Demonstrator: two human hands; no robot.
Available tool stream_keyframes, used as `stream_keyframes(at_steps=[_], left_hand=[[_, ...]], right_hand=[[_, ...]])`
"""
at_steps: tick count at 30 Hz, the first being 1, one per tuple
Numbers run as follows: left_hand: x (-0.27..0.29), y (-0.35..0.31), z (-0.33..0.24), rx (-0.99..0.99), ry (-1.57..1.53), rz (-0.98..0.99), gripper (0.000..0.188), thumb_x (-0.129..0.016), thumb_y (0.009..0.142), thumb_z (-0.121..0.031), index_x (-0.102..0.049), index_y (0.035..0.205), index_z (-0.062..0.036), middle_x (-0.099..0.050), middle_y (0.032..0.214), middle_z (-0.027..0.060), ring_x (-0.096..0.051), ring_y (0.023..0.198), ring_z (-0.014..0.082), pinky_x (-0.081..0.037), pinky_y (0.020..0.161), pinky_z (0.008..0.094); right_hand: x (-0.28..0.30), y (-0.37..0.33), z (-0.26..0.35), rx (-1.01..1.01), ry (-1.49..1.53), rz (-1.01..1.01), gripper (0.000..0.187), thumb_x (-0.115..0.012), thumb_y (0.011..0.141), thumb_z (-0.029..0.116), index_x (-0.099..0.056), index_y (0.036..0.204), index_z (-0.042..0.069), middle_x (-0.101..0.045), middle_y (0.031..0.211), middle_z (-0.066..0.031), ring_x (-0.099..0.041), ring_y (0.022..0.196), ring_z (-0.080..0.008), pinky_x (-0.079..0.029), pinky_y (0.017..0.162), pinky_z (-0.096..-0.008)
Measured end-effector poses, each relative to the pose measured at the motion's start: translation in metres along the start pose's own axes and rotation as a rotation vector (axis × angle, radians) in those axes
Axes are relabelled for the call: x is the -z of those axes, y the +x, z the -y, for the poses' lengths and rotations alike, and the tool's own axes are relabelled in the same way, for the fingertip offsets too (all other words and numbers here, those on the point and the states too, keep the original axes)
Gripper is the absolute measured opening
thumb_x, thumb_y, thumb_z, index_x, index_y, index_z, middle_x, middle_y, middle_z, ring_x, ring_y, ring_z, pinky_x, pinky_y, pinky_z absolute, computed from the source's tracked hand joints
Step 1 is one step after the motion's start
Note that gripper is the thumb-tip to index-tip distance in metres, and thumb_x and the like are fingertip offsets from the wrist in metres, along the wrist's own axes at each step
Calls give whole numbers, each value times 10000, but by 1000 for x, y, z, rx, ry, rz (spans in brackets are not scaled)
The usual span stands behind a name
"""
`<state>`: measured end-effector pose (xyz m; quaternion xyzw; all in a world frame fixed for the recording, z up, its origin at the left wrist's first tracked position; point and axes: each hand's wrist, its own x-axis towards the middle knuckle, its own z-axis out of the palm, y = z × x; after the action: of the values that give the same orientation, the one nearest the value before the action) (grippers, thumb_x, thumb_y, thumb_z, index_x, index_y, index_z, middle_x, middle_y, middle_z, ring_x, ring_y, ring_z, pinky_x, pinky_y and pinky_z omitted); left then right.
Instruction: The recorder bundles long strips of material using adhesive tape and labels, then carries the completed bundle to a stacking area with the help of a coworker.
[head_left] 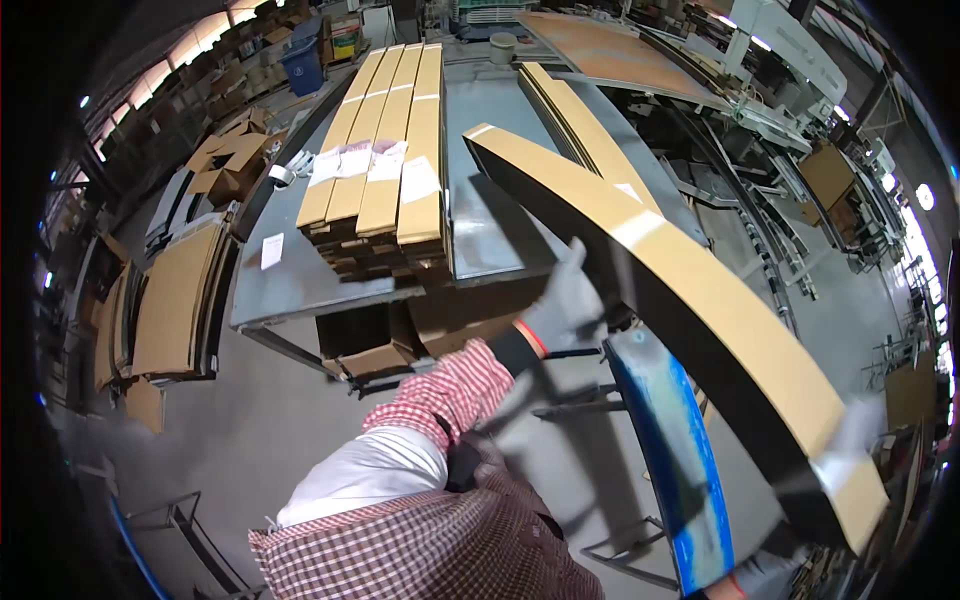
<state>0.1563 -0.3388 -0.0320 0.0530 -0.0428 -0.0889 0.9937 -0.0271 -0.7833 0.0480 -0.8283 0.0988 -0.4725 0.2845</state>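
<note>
A long, narrow cardboard box (720,305), tan on top and dark along its side, slants across the right half of the head view. White tape bands cross it close to both ends. My left hand (572,300), in a grey glove, grips its dark side toward the far end, thumb up and other fingers partly hidden. Low at the right, my right hand (768,572), also gloved, holds the near end from beneath; its fingers are mostly hidden. Beneath the box stands a narrow blue bench (675,460) with a worn pale top.
On the metal table (490,220) a stack of similar long boxes (375,150) lies at left, with more long boxes (595,130) at right. A tape roll (282,174) sits at the table's left edge. Flat cardboard (180,305) leans at left; metal framework (770,190) stands at right.
</note>
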Motion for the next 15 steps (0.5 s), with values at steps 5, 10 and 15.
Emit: stream_keyframes(at_steps=[5, 10, 15], left_hand=[[12, 27, -151, -1134, 2126, -392, 430, -683, 841, -211, -552, 1204, -23, -609, 1144, 164, -625, 1028, 288, -497, 901, 382], [68, 81, -195, 358, 3015, 108, 381, -644, 773, -346, -718, 1067, -115, -702, 1026, 165, -678, 914, 346, -524, 827, 416], [112, 121, -234, 1087, 3157, 88, 285, -714, 735, -365, -773, 901, -141, -726, 925, 106, -693, 853, 297, -525, 745, 395]], right_hand=[[-215, -178, 105, -227, 425, 650, 831, -814, 703, 243, -400, 1392, 34, -545, 1230, -151, -570, 1015, -222, -506, 800, -334], [-383, -334, 205, -274, 652, 1154, 604, -739, 804, 179, -451, 1315, 36, -554, 1097, -129, -557, 905, -266, -484, 843, -386], [-422, -327, 174, 48, 735, 1583, 322, -544, 924, 189, -556, 1206, 33, -631, 1117, -229, -654, 944, -347, -521, 832, -407]])
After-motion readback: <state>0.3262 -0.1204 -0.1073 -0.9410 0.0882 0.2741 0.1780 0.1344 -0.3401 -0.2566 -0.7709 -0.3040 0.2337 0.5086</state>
